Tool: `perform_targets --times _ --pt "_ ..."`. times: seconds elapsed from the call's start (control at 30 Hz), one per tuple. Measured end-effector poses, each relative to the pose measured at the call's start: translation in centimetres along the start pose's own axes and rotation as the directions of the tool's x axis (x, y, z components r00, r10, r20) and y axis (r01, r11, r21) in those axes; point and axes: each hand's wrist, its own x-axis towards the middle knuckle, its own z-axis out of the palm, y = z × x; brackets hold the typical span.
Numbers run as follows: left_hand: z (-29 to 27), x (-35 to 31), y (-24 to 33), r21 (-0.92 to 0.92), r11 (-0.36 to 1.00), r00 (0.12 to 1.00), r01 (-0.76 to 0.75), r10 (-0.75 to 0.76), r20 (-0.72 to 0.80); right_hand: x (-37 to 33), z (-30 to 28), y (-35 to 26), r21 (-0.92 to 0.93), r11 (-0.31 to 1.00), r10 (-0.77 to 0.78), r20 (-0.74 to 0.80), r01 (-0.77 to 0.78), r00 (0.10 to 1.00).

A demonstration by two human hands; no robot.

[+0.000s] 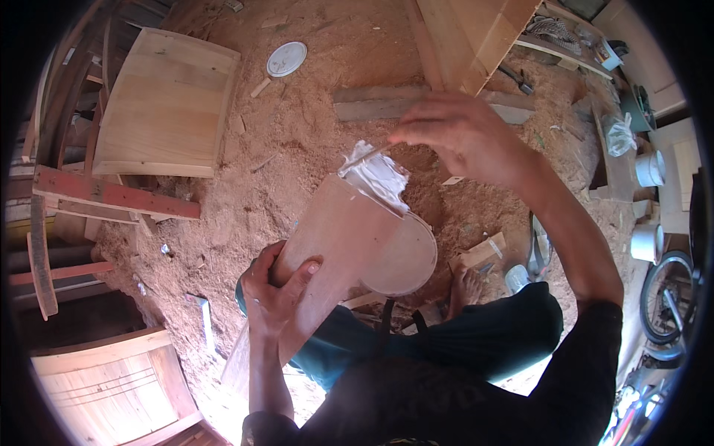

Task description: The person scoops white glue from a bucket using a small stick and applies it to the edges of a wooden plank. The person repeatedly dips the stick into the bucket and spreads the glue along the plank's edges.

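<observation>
My left hand (271, 290) grips a long, flat wooden board (342, 230) by its left edge, thumb on top. The board slants from my lap up and away from me. Glossy white paste (381, 182) is heaped at its far end; whether it lies on the board or just beyond cannot be made out. Above it, my right hand (476, 137) pinches a thin stick (366, 157), whose far tip reaches the upper left of the paste. A pale round disc (405, 256) shows from under the board's right edge, partly covered by it.
Sawdust covers the ground (297, 134). Wooden panels lie at upper left (167, 104) and lower left (111, 386), near a red beam (115, 195). A round white lid (286, 59) lies ahead, before a plank (379, 104). White buckets (647, 243) and a wheel (666, 297) stand at right.
</observation>
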Motion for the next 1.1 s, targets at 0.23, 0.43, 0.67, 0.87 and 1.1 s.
perform_targets --times 0.23,0.43,0.67,0.87,1.1 --pt "0.3 0.3 -0.8 -0.05 0.999 1.0 0.019 -0.02 -0.021 -5.1 -0.7 -1.6 0.002 0.994 0.109 0.172 -0.111 0.979" --pt "0.3 0.8 0.5 0.026 0.993 0.99 0.112 -0.114 0.083 -10.0 -2.2 -1.8 0.207 0.943 0.231 0.162 -0.262 0.959" --pt "3.6 -3.7 0.8 0.73 0.602 0.942 -0.322 0.282 0.183 -12.6 -0.9 -3.1 0.651 0.433 0.669 0.232 -0.624 0.706" --pt "-2.2 -0.7 2.8 0.296 0.896 0.921 -0.33 0.237 0.31 -13.3 -0.7 -3.3 0.752 0.327 0.736 0.178 -0.572 0.654" --pt "-10.8 3.1 2.6 0.096 0.99 0.988 -0.106 0.093 0.124 -9.8 -1.6 -4.1 0.731 0.499 0.682 0.001 -0.466 0.732"
